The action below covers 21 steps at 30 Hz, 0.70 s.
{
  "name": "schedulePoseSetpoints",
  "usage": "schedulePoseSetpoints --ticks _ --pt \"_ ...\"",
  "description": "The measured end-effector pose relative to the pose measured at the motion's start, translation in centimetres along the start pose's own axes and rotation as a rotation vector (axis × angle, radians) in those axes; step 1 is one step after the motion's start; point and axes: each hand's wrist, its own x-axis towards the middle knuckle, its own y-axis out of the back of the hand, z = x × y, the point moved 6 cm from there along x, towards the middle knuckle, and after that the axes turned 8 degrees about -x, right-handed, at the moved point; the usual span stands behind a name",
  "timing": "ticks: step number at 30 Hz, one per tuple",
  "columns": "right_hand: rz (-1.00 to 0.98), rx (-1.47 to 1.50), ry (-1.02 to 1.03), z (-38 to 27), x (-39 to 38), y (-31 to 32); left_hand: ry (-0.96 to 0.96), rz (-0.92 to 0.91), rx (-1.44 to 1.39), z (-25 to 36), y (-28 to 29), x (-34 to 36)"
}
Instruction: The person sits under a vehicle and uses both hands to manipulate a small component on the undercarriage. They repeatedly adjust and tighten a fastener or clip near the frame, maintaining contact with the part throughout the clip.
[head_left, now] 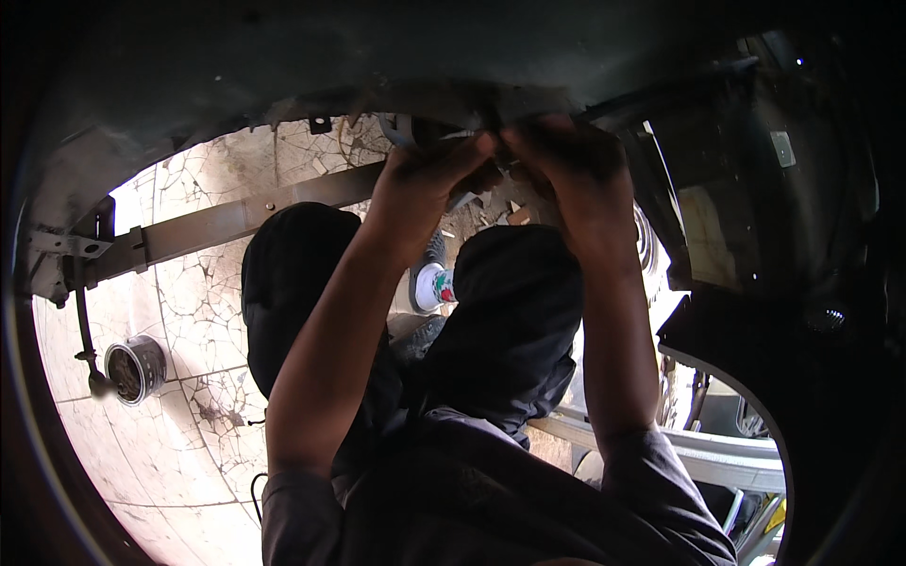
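Observation:
Both arms reach up and away from me to the lower edge of a large dark panel (368,57), which looks like part of a vehicle's body. Close to that edge, my left hand (425,179) has its thumb and fingers pressed together. Right beside it, my right hand (576,165) is closed in a similar way, fingertips almost meeting the left ones. Deep shadow hides what they pinch, if anything. A pale curved piece (398,129) shows just beyond the left hand.
A long metal bar (217,222) crosses from the left bracket (71,243) toward my hands. On the cracked tile floor (203,311) stands a can (137,370). Between my bent knees is a white flower-patterned item (436,287). Dark panelling (830,377) and a pale rail (717,457) lie right.

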Motion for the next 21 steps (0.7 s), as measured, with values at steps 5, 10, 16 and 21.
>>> schedulePoseSetpoints --ticks 5,10,16,21 --pt "0.028 0.183 -0.155 0.9 -0.8 -0.1 0.022 -0.042 0.041 -0.5 0.4 0.5" --pt "-0.005 0.143 -0.172 1.0 -0.4 0.0 0.022 -0.019 -0.004 -0.5 0.2 0.1" --pt "-0.001 0.079 0.011 0.8 0.5 0.5 0.008 -0.062 -0.050 -0.5 -0.4 0.4" --pt "-0.086 -0.017 -0.149 2.5 -2.2 0.0 0.066 -0.088 -0.101 -1.0 -0.5 0.1"
